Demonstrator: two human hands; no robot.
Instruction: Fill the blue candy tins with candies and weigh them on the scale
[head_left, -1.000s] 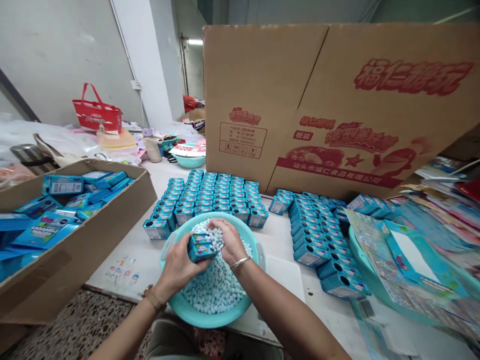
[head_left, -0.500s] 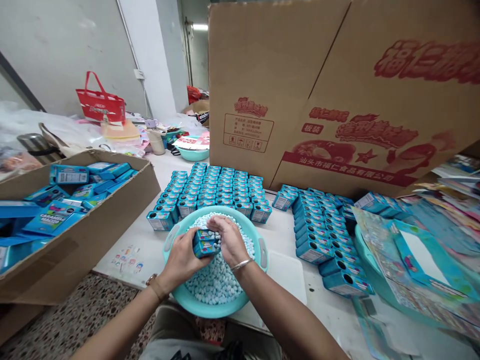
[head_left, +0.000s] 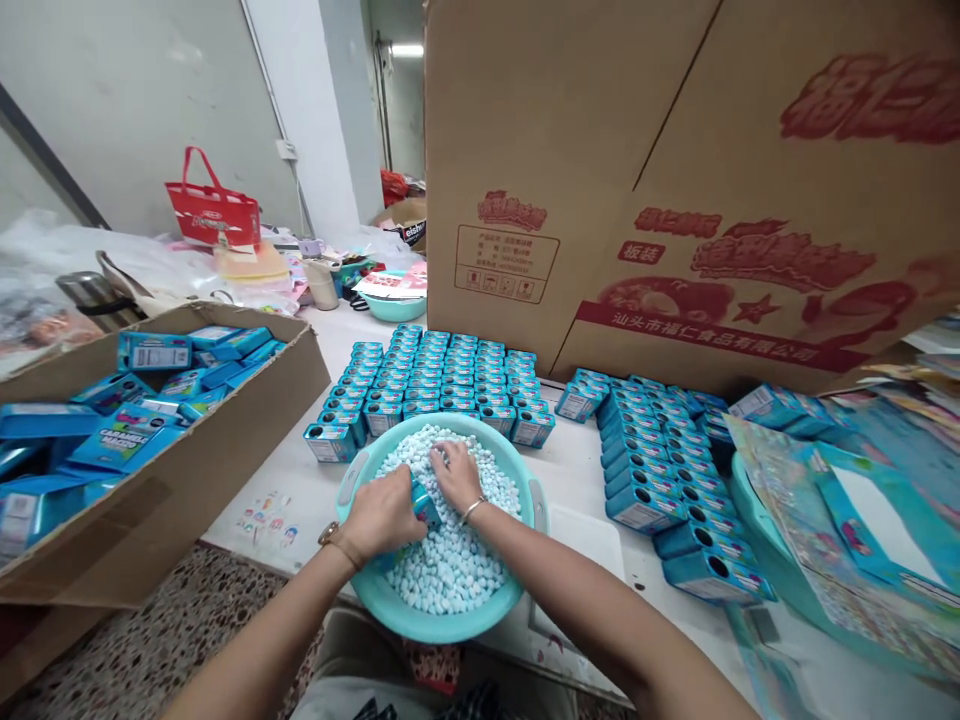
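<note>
A turquoise bowl [head_left: 435, 628] with two handles holds a heap of small pale-blue and white candies [head_left: 450, 575]. Over the left part of the heap my left hand [head_left: 381, 518] is wrapped round blue candy boxes [head_left: 424, 506], tilted low towards the candies; my fingers hide most of them. Beside them, my right hand [head_left: 459, 480] rests on the candies with its fingers bent and somewhat apart, the tips partly among the pieces. Behind the bowl, small blue boxes [head_left: 420, 375] stand in close rows, with another group of boxes [head_left: 667, 470] to the right.
An open cardboard carton [head_left: 247, 420] of blue boxes stands at the left. A large printed carton [head_left: 525, 130] walls off the back. At the right, a second turquoise bowl [head_left: 757, 510] lies under printed sheets and a flattened blue package [head_left: 877, 520]. A white lid [head_left: 592, 545] lies beside the candy bowl.
My left hand has turned the boxes over and lowered them to the candies. My right hand has moved off the boxes' open side and down onto the heap. The view has shifted slightly.
</note>
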